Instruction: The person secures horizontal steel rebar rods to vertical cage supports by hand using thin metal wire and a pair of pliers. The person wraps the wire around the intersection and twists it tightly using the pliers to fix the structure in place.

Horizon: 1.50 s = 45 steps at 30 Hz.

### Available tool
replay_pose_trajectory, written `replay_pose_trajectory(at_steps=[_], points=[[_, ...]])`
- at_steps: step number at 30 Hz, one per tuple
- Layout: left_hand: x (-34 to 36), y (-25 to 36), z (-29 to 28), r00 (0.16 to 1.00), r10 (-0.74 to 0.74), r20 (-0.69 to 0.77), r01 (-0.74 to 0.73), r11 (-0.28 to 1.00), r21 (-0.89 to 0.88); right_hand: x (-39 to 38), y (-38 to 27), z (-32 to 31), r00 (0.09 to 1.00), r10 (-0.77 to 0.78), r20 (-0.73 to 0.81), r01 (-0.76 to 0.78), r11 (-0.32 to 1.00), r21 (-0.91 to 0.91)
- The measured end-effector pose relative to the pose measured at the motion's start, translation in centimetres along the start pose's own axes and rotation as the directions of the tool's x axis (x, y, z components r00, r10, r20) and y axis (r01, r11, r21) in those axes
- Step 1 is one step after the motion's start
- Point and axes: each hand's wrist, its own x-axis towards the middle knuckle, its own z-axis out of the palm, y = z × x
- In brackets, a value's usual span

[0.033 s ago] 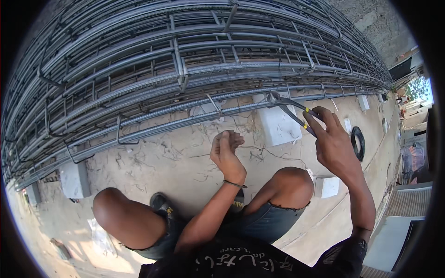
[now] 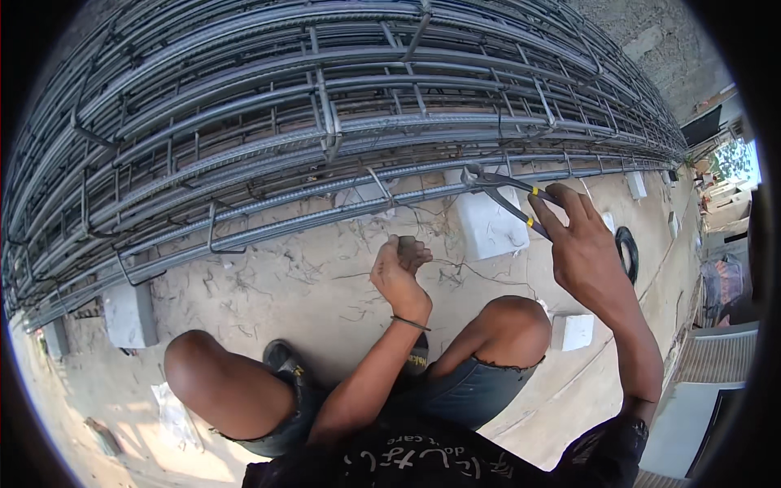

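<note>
The pliers, dark-handled with yellow bands, are gripped in my right hand, their metal head up against the lowest bars of the stacked rebar cages. Lower and to the left, my left hand is raised with fingers curled; whether anything small is in them I cannot make out. It is apart from the bars. Thin loose wire lies on the ground just behind it. A white block stands beneath the cage by the pliers' head.
More pale blocks stand under and near the cages, one by my right knee. A dark wire coil lies at the right, a white plastic sheet at lower left. My knees frame my left forearm. Low structures line the far right edge.
The pliers and my right hand have shifted slightly left, and my left hand's fingers have moved a little. The cages sit slightly differently in the picture.
</note>
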Motion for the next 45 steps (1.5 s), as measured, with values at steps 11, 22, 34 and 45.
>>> replay_pose_trajectory(at_steps=[11,22,34,45], points=[[-0.7,-0.6,2.9,0.993,-0.086,0.082,0.090,0.995,-0.046,3.9,-8.1,-0.6,0.973,-0.172,0.152,0.227,0.830,-0.510],[-0.1,-0.8,3.1,0.928,-0.149,0.342,0.226,0.954,-0.196,5.9,-8.7,1.7,0.938,-0.210,0.277,0.347,0.602,-0.719],[-0.3,0.3,3.1,0.914,-0.132,0.384,0.137,0.990,0.015,7.0,-7.0,1.5,0.913,-0.220,0.343,0.398,0.660,-0.637],[2.0,-1.1,-0.9,0.967,0.182,0.177,-0.238,0.892,0.384,10.1,-3.1,1.6,0.723,-0.077,0.687,-0.172,0.942,0.288]])
